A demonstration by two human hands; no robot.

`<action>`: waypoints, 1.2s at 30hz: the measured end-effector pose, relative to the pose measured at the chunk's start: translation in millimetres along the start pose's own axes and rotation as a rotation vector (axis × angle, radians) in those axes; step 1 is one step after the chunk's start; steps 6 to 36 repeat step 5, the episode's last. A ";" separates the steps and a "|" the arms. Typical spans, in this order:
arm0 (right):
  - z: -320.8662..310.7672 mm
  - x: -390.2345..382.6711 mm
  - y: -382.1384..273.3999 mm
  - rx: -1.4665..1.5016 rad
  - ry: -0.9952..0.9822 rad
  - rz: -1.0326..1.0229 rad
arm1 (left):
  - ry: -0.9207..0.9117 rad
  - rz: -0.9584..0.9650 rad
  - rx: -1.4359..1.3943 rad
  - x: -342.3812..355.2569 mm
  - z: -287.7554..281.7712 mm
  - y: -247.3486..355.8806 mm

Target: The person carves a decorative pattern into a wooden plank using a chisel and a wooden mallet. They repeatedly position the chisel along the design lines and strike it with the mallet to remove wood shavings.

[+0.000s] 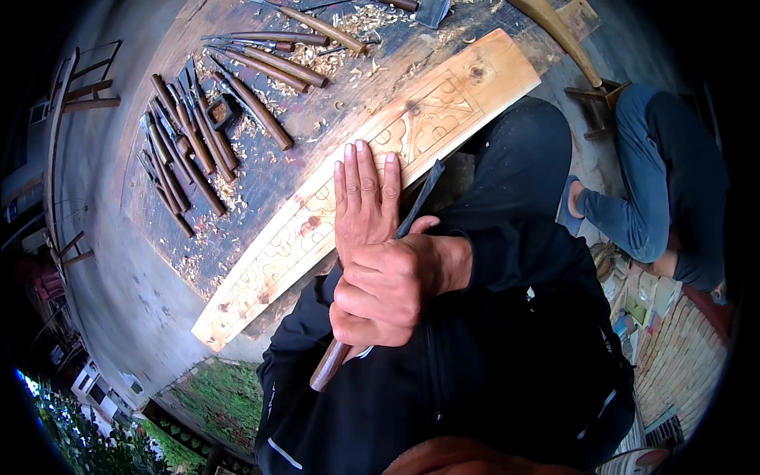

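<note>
A long pale wooden board (277, 253) runs diagonally from lower left to upper right, one end on the workbench, with scrolls and lines marked or cut into it. My left hand (368, 186) lies flat on the board, fingers stretched out and the thumb apart. Crossing over the left wrist, my right hand (380, 289) is closed in a fist around a carving chisel (423, 196). Its dark blade slants up beside the left fingers toward the board's near edge; the brown handle pokes out below the fist. Whether the blade tip touches the board I cannot tell.
On the workbench (317, 127) lie several wooden-handled carving tools (257, 111), a dark hollow square piece (222, 112) and wood shavings (380, 17). A metal tool head (432, 11) lies at the far edge. At right another person's bent leg (643, 198) shows.
</note>
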State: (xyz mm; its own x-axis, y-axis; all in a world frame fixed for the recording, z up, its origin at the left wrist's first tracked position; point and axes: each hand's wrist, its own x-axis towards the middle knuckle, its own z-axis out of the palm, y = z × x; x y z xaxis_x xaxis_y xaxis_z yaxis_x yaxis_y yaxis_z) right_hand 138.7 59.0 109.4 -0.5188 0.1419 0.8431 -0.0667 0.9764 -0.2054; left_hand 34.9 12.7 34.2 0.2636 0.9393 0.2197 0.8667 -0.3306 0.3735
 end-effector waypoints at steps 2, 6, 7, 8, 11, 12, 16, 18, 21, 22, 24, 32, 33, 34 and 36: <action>-2.2 2.1 0.5 -0.005 0.027 -0.040 | -0.140 0.069 -0.045 7.5 2.7 3.9; -6.7 5.0 1.9 -0.024 0.058 -0.066 | -0.240 0.415 0.047 12.1 7.1 11.4; -6.7 5.0 1.9 -0.024 0.058 -0.066 | -0.240 0.415 0.047 12.1 7.1 11.4; -6.7 5.0 1.9 -0.024 0.058 -0.066 | -0.240 0.415 0.047 12.1 7.1 11.4; -6.7 5.0 1.9 -0.024 0.058 -0.066 | -0.240 0.415 0.047 12.1 7.1 11.4; -6.7 5.0 1.9 -0.024 0.058 -0.066 | -0.240 0.415 0.047 12.1 7.1 11.4; -6.7 5.0 1.9 -0.024 0.058 -0.066 | -0.240 0.415 0.047 12.1 7.1 11.4; -6.7 5.0 1.9 -0.024 0.058 -0.066 | -0.240 0.415 0.047 12.1 7.1 11.4; -6.7 5.0 1.9 -0.024 0.058 -0.066 | -0.240 0.415 0.047 12.1 7.1 11.4; -6.7 5.0 1.9 -0.024 0.058 -0.066 | -0.240 0.415 0.047 12.1 7.1 11.4; -6.7 5.0 1.9 -0.024 0.058 -0.066 | -0.240 0.415 0.047 12.1 7.1 11.4; -6.7 5.0 1.9 -0.024 0.058 -0.066 | -0.240 0.415 0.047 12.1 7.1 11.4; -6.7 5.0 1.9 -0.024 0.058 -0.066 | -0.240 0.415 0.047 12.1 7.1 11.4; -6.7 5.0 1.9 -0.024 0.058 -0.066 | -0.240 0.415 0.047 12.1 7.1 11.4; -6.7 5.0 1.9 -0.024 0.058 -0.066 | -0.240 0.415 0.047 12.1 7.1 11.4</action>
